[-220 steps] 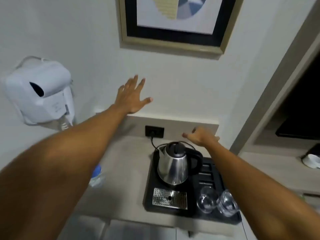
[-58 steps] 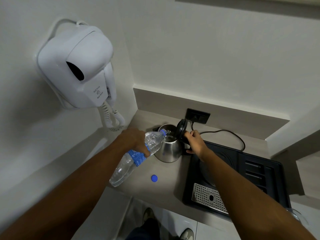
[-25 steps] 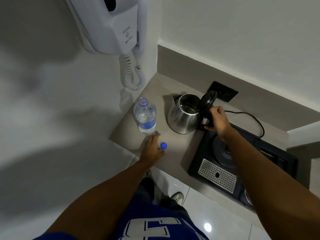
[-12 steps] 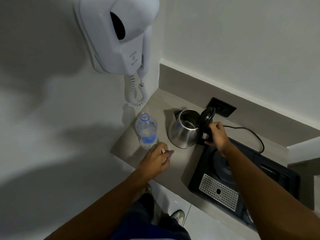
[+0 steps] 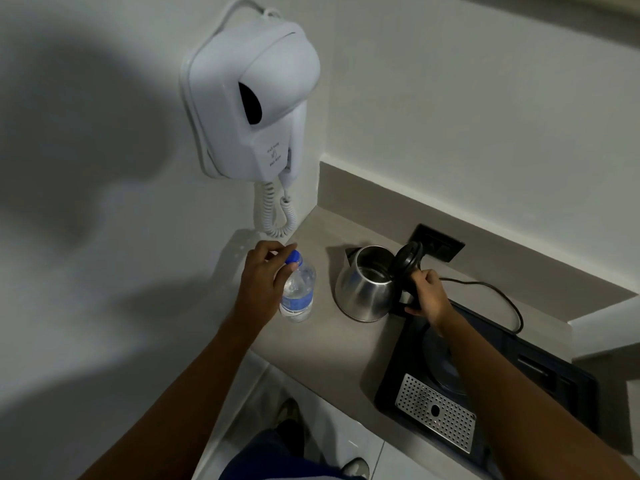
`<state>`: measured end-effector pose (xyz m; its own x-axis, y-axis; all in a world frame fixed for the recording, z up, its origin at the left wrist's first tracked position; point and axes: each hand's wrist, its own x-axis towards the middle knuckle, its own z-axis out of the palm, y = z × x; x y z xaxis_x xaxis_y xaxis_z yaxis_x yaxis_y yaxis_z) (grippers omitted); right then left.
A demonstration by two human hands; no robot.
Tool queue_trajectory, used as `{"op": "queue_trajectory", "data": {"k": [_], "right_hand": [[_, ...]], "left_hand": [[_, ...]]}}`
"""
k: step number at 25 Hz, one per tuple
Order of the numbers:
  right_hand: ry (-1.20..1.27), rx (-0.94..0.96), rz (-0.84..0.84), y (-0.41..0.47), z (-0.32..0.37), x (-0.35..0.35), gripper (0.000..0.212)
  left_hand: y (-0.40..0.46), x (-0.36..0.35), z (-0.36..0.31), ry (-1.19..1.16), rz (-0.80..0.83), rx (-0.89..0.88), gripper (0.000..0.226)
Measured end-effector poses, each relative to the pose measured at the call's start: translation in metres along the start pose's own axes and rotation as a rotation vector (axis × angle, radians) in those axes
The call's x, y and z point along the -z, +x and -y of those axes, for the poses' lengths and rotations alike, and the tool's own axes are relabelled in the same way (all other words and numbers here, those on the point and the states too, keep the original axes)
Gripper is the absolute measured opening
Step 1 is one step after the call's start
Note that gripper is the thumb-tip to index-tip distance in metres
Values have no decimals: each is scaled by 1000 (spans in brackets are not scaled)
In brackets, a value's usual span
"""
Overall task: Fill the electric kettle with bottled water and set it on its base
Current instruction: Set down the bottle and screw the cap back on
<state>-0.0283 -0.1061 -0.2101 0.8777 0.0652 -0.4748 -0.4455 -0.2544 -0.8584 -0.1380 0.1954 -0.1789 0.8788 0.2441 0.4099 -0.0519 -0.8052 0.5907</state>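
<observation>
A clear water bottle (image 5: 298, 292) with a blue label stands upright on the counter (image 5: 332, 344). My left hand (image 5: 265, 278) holds the blue cap (image 5: 292, 257) on the bottle's neck. Right of it a steel kettle (image 5: 363, 289) stands on the counter, its black lid (image 5: 407, 258) hinged open. My right hand (image 5: 427, 297) grips the kettle's black handle. The round kettle base (image 5: 440, 355) sits bare on the black tray (image 5: 540, 368), partly hidden by my right forearm.
A white wall-mounted hair dryer (image 5: 252, 102) with a coiled cord hangs above the counter's left end. A black socket (image 5: 438, 242) and power cord (image 5: 498, 292) lie behind the kettle. A perforated metal drip plate (image 5: 436, 412) sits at the tray's front. The counter's front edge drops to the tiled floor.
My left hand picked the blue cap up off the counter and brought it onto the bottle's neck. My right hand has stayed on the kettle handle.
</observation>
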Motion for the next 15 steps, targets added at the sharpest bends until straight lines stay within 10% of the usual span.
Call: {"op": "queue_trajectory", "data": {"k": [15], "right_hand": [[-76, -50, 17, -2, 8, 2, 72]], "left_hand": [[30, 17, 18, -98, 231, 98, 33]]}}
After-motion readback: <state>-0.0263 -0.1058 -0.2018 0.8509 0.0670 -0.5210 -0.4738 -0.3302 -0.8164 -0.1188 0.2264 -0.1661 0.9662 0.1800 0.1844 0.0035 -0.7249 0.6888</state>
